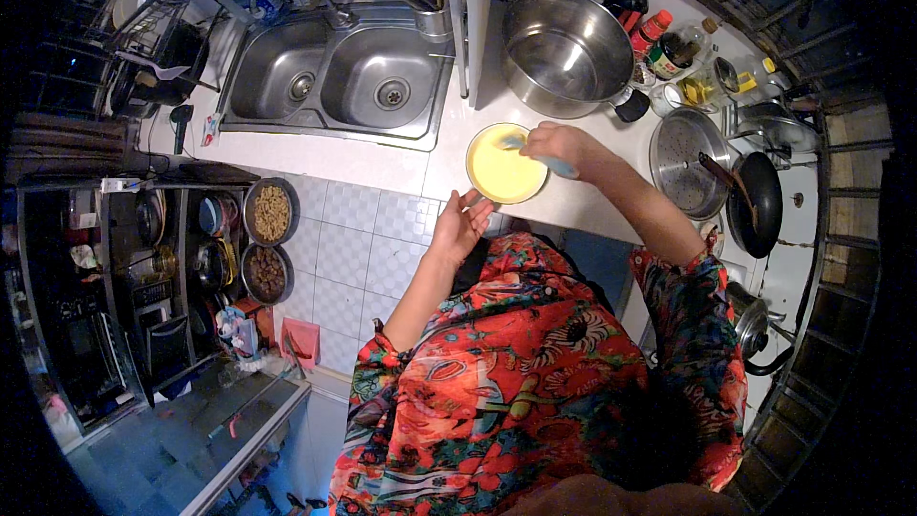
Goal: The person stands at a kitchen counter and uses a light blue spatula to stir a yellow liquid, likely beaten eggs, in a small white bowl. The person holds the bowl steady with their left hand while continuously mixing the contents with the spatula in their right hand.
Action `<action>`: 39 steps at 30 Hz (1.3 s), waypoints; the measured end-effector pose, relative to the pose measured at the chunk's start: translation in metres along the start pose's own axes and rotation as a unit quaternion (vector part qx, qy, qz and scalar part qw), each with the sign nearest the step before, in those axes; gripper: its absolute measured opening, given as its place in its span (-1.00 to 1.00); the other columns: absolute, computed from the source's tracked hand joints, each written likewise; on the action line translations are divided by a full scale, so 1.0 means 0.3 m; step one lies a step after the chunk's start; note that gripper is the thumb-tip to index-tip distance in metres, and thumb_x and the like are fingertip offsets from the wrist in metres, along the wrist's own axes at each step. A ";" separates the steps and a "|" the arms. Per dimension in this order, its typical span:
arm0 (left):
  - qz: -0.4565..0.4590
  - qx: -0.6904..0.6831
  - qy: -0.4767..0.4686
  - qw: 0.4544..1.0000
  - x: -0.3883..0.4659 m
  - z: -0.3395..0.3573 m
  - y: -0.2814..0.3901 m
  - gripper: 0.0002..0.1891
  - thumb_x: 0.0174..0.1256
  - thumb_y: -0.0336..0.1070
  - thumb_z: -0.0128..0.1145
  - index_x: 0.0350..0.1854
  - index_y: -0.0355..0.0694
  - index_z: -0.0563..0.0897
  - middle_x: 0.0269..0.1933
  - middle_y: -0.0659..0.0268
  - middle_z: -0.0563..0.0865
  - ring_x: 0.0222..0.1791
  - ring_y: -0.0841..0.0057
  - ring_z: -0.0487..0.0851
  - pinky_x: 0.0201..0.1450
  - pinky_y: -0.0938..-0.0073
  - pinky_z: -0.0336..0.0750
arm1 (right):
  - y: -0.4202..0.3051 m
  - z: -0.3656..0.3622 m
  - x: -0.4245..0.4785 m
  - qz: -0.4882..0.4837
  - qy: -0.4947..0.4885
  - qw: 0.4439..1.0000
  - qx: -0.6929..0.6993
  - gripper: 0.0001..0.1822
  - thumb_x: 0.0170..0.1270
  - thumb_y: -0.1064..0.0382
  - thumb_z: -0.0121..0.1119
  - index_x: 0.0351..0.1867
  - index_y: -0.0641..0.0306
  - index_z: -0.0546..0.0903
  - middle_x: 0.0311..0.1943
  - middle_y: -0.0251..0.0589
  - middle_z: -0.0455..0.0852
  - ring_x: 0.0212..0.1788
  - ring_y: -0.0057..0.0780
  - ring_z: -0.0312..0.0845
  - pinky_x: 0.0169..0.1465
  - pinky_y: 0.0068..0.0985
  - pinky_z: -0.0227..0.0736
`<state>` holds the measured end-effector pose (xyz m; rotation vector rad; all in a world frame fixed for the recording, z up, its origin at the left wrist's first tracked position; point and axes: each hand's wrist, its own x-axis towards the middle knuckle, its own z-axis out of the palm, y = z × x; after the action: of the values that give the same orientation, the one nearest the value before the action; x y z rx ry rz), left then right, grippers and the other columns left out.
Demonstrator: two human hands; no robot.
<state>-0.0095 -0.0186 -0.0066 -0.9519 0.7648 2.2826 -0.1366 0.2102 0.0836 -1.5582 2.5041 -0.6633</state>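
A round dish (pixel 507 166) filled with smooth yellow liquid or batter stands near the front edge of the pale counter (pixel 380 165). My right hand (pixel 555 147) is closed around a blue-grey utensil (pixel 514 141), whose wide end dips into the yellow contents at the dish's upper right. Palm up and fingers spread, my left hand (pixel 462 226) is at the dish's lower left rim; its fingertips are beside or just under the rim, and whether they touch it I cannot tell.
Behind the dish stands a large steel pot (pixel 566 50), with sauce bottles (pixel 648 32) to its right. A double-bowl sink (pixel 337 79) lies left. Right are a perforated steel steamer tray (pixel 688 161), a black wok (pixel 756 204) and a kettle (pixel 745 322). An upright panel (pixel 483 29) separates sink and pot.
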 end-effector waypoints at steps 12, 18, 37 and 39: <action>-0.001 -0.008 -0.005 1.000 -0.003 0.001 -0.007 -0.52 0.43 0.08 -0.41 0.13 -0.17 0.33 -0.08 0.18 0.56 -0.13 0.47 0.55 -0.13 0.50 0.41 | -0.091 0.199 -0.221 0.220 0.215 0.947 0.099 -0.95 0.05 0.42 0.13 -0.42 0.25 0.58 -0.44 -0.17 0.64 -0.35 -0.26 0.59 -0.25 -0.42 0.49; 0.000 0.003 -0.012 1.000 -0.014 0.005 0.000 -0.52 0.42 0.09 -0.38 0.15 -0.15 0.33 -0.05 0.21 0.55 -0.09 0.50 0.53 -0.11 0.52 0.37 | -0.212 0.180 -0.163 0.260 0.308 0.906 0.131 -0.95 0.06 0.40 0.11 -0.43 0.25 0.58 -0.44 -0.14 0.66 -0.39 -0.23 0.60 -0.30 -0.37 0.50; 0.004 -0.021 -0.024 0.999 0.023 -0.030 -0.012 -0.54 0.41 0.09 -0.37 0.08 -0.16 0.36 -0.13 0.15 0.59 -0.13 0.39 0.58 -0.13 0.42 0.46 | -0.073 0.116 0.137 0.220 0.126 0.963 0.093 -0.81 0.05 0.27 0.06 -0.33 0.31 0.58 -0.29 0.01 0.58 -0.17 -0.06 0.52 -0.10 -0.29 0.44; 0.004 -0.023 -0.022 0.999 0.022 -0.029 -0.011 -0.54 0.41 0.09 -0.37 0.08 -0.16 0.36 -0.13 0.16 0.59 -0.13 0.39 0.58 -0.13 0.43 0.46 | -0.131 0.114 0.153 0.138 0.058 0.989 0.010 -0.73 -0.11 0.39 0.15 -0.27 0.24 0.59 -0.31 -0.09 0.57 -0.19 -0.15 0.53 -0.14 -0.33 0.44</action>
<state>-0.0074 -0.0204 -0.0177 -0.9163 0.7016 2.3285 -0.1144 0.1451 0.0753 -1.1634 2.7167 -0.7504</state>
